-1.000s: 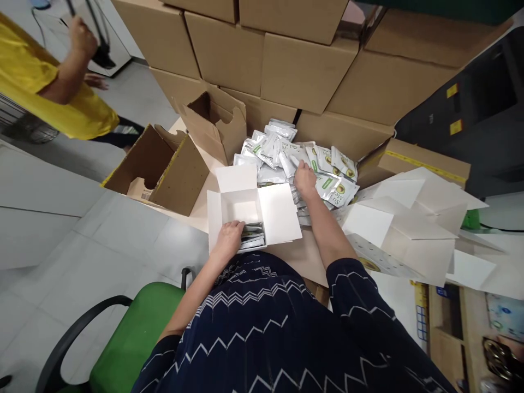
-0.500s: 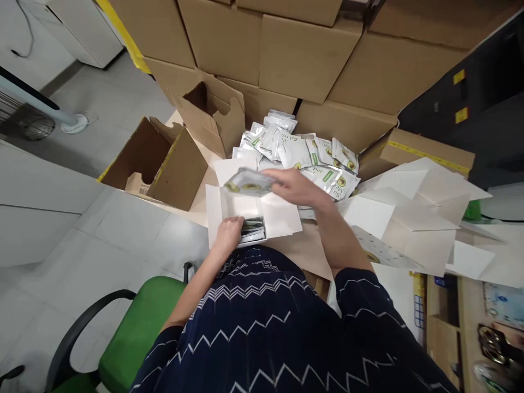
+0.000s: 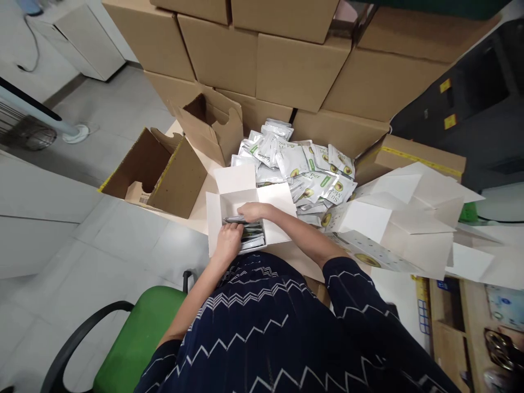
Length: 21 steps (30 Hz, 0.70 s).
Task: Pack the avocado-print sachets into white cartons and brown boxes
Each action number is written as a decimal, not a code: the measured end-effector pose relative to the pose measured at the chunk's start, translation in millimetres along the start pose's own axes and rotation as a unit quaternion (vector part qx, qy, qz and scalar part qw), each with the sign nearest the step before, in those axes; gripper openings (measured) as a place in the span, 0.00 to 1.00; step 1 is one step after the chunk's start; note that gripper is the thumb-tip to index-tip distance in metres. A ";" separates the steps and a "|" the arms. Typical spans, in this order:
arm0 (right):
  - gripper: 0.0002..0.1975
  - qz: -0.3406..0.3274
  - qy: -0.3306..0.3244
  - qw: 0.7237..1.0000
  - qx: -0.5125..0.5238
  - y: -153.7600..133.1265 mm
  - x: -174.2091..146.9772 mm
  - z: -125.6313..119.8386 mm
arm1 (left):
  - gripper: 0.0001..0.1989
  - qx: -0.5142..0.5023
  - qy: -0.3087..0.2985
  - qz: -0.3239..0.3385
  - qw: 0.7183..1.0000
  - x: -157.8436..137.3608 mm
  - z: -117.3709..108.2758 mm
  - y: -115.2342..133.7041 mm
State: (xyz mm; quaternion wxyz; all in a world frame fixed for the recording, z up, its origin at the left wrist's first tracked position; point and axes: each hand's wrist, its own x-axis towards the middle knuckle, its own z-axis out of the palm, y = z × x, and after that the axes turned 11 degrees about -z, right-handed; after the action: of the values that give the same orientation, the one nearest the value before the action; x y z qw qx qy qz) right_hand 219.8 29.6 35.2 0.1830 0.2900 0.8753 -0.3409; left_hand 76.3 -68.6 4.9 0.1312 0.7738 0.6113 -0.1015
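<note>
Nearest, a navy zigzag top (image 3: 262, 327) is right in front of the white box (image 3: 235, 179), w/ a green chair (image 3: 141, 333) front-L of it. White box sits open on the table (image 3: 200, 216), flaps out. L hand (image 3: 229, 242) is at the box's near-L part, fingers bent beside the packed sachets (image 3: 252, 241) standing in its near-R part; can't tell if they grip anything. R hand (image 3: 252, 211) reaches in over the box's R flap, fingers narrow, pinching one sachet (image 3: 234, 219) almost edge-on inside the box; grip partly hidden. Just behind & R of box: loose sachet pile (image 3: 292, 162), avocado prints. Farther R: white cartons (image 3: 413, 224), open. L of box: open brown carton (image 3: 180, 180). Well behind box: stacked brown boxes (image 3: 303, 71); far back-R, a dark machine (image 3: 470, 106).
</note>
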 end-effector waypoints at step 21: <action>0.18 0.005 0.404 0.883 0.238 46.2 -55.2 -33.4 | 0.18 0.004 0.098 0.027 0.995 8.3 13.0 -6.9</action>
State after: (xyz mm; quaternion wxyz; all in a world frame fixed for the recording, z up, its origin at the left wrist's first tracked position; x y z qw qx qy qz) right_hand 287.2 59.6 64.5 -0.2592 0.4415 0.7648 -0.3912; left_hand 71.5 -63.7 -10.6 0.0704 0.7967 0.5998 -0.0239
